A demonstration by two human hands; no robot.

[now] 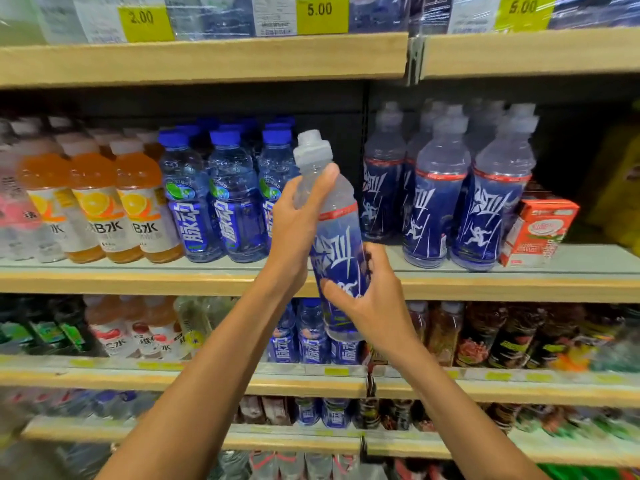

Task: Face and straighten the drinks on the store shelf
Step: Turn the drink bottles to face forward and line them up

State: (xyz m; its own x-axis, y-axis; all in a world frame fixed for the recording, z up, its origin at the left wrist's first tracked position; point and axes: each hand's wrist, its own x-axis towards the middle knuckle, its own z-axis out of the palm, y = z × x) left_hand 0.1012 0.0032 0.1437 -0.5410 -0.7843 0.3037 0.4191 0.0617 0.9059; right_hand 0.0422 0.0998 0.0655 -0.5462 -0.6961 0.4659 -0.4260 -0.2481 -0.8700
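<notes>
Hands, left (294,220) and right (374,303), grip a tilted blue-labelled bottle (334,237), seemingly holding clear liquid.

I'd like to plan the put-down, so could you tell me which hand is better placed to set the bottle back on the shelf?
Probably the right hand: it wraps the bottle low, nearer the matching row. The left hand only steadies the neck.

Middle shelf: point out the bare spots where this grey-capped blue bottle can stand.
The grey-capped blue-label bottle is held in both the left hand and the right hand. Bare shelf board shows behind it, between the blue-capped clear bottles and the matching grey-capped bottles. Left of that, up to the orange drink bottles, is packed.
</notes>
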